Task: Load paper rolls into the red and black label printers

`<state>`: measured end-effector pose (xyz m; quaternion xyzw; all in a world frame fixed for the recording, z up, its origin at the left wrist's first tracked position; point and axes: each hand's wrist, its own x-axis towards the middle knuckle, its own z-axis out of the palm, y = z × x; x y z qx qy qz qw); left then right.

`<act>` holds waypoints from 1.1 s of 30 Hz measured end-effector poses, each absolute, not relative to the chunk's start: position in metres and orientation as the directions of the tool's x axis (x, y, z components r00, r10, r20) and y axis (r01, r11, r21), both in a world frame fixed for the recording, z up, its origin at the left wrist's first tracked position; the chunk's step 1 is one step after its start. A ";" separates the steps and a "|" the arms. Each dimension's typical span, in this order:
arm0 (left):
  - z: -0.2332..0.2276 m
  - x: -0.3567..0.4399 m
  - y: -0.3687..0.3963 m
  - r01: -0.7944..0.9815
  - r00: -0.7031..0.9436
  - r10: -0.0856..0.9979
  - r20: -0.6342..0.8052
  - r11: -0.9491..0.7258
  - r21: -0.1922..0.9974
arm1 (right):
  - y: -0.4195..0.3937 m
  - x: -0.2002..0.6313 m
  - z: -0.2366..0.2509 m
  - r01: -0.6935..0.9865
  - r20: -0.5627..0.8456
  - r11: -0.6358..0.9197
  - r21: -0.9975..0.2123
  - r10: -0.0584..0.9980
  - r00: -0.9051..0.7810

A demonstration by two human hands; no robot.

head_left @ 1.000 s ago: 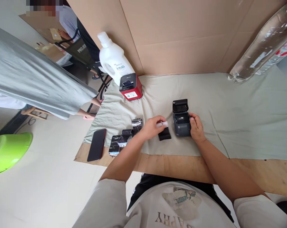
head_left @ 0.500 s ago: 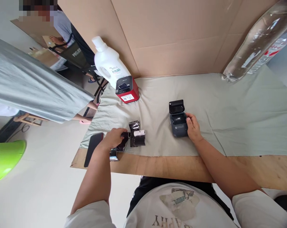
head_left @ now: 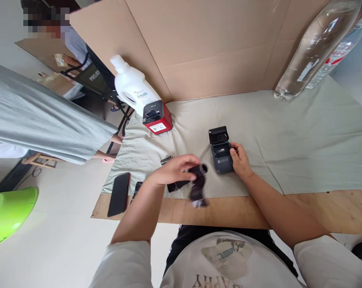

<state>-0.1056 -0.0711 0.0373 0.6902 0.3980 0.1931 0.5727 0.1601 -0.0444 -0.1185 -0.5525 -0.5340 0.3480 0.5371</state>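
Currently, in the head view, my left hand (head_left: 175, 170) pinches a black-wrapped roll (head_left: 198, 185), hanging long axis down, just left of the open label printer (head_left: 220, 154), which my right hand (head_left: 239, 160) grips on the cloth.

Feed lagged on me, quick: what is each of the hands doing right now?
Left hand: closed on a black-wrapped roll, lifted above the cloth.
Right hand: fingers on the side of the open dark printer.

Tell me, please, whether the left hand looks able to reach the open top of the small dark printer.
Probably yes. The left hand, holding a black-wrapped roll, hovers just beside the printer; its lid stands open, and the right hand grips only the printer's far side.
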 end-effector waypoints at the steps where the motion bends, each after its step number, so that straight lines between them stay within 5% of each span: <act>1: 0.029 -0.082 -0.062 0.330 0.569 0.814 -0.117 -0.095 0.939 | -0.044 0.161 -0.118 0.224 0.198 0.154 -0.962 0.961 0.192; 5: 0.002 -0.011 -0.030 0.619 0.485 0.875 -0.010 -0.336 0.710 | -0.045 0.163 -0.117 0.222 0.225 0.182 -0.958 0.957 0.185; 9: -0.004 0.009 -0.018 0.810 0.435 0.898 -0.068 -0.358 0.465 | -0.048 0.164 -0.115 0.195 0.208 0.173 -0.966 0.962 0.178; 17: -0.018 0.009 -0.016 0.867 0.399 0.914 -0.072 -0.350 0.356 | -0.048 0.162 -0.112 0.195 0.196 0.160 -0.968 0.964 0.178; 23: -0.038 0.003 -0.019 0.787 0.349 0.918 0.188 -0.396 0.473 | -0.048 0.162 -0.110 0.196 0.199 0.161 -0.967 0.961 0.192; 27: -0.048 -0.009 -0.014 0.674 0.069 0.894 0.442 -0.369 0.640 | -0.048 0.162 -0.109 0.197 0.180 0.141 -0.970 0.964 0.197; 33: -0.067 -0.006 -0.027 0.348 0.000 0.955 0.298 -0.279 0.895 | -0.049 0.162 -0.109 0.165 0.167 0.136 -0.977 0.966 0.195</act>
